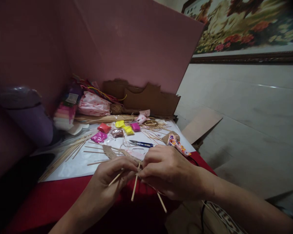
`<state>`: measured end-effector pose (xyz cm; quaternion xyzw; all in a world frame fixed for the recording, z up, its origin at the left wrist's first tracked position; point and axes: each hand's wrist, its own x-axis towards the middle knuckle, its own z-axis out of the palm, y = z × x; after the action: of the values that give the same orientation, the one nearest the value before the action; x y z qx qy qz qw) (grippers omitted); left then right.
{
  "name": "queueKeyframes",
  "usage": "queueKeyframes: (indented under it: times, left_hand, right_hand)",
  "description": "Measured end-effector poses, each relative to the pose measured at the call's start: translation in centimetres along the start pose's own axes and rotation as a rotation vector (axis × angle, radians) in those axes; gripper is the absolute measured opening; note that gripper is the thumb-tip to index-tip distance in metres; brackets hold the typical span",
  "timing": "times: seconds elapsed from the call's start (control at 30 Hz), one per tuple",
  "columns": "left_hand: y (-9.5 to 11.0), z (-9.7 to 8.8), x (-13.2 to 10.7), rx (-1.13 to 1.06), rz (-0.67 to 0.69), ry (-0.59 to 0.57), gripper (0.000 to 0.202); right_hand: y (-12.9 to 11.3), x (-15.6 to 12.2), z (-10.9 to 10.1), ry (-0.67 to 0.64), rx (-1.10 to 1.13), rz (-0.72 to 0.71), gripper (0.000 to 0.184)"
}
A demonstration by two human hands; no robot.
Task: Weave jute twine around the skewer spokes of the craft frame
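Observation:
My left hand (113,177) and my right hand (169,170) meet just past the table's front edge, fingertips pinched together. Between them is a piece with thin wooden sticks (134,188) poking out in several directions. One stick (162,203) slants down below my right hand. Another passes between the left fingers. A brown, rough-looking strip (108,151) curves behind the left fingers; its material is unclear. What exactly the fingertips pinch is partly hidden. Just beyond the right knuckles lie dark blue thread snips (141,144).
Packets of coloured clay (99,137) lie mid-table, with bundled sticks (63,159) at left. A purple bottle-like container (26,113) stands far left. Pink spotted fabric (94,104), twine (116,109) and torn cardboard (148,99) line the back. Flowered fabric (179,145) lies right.

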<state>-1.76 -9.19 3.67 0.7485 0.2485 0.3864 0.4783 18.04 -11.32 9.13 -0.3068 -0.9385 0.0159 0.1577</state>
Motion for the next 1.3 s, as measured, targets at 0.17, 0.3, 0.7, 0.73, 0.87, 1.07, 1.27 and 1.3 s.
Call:
queueKeyframes:
  times: [0.17, 0.3, 0.7, 0.73, 0.87, 1.07, 1.27, 1.3]
  left_hand:
    - [0.0, 0.0, -0.1, -0.021, 0.007, 0.002, 0.015]
    - [0.0, 0.0, -0.3, -0.008, 0.033, 0.003, 0.017]
    - [0.4, -2.5, -0.9, 0.094, 0.214, 0.202, 0.018]
    - [0.5, -2.6, -1.1, 0.107, 0.23, 0.256, 0.017]
    - [0.7, -3.0, -1.7, 0.168, 0.318, 0.365, 0.016]
    - [1.6, -4.4, -1.4, 0.085, 0.406, 0.175, 0.026]
    - [1.1, -5.2, 0.2, -0.132, 0.44, 0.198, 0.035]
    - [0.7, -5.3, 0.4, -0.207, 0.412, 0.252, 0.042]
  right_hand:
    - [0.1, -0.1, -0.7, 0.02, 0.104, 0.008, 0.015]
    - [0.0, -0.1, -0.9, 0.035, 0.179, 0.009, 0.018]
    - [7.9, -3.3, 1.1, 0.094, 0.5, 0.766, 0.057]
    - [8.7, -3.6, 1.5, 0.025, 0.589, 0.806, 0.065]
    - [10.1, -3.5, 2.5, 0.013, 0.834, 0.816, 0.073]
    - [10.3, -0.7, 2.9, 0.034, 1.429, 0.561, 0.061]
    - [10.1, 0.6, 3.1, 0.215, 1.599, 0.558, 0.035]
    - [10.0, 0.6, 3.0, 0.28, 1.606, 0.569, 0.031]
